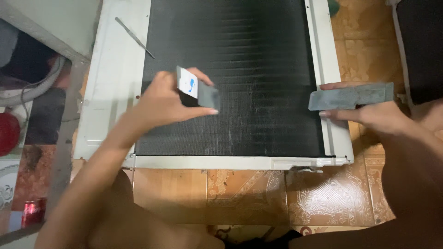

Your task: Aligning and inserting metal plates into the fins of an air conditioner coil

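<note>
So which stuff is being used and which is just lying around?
In use:
left hand holding a small card
right hand holding a grey bar
black finned panel in its white frame

Lying about:
thin metal tool on the frame
red can
hose

Dim indoor light, slight blur

The finned panel [240, 78] is matt black metal, ribbed with fine close ridges and scuffed pale in patches, and the frame [115, 83] around it is white painted sheet metal, smooth but grubby. The small card [196, 90] in the left hand [164, 103] looks like stiff grey plastic with a glossy white and blue label, while the flat strip [350, 96] held by the right hand [369, 113] is dull, mottled grey metal. The floor [323, 198] is glazed brown tile with a pale raised pattern, and a thin bare-metal rod [134, 38] lies on the frame.
</note>
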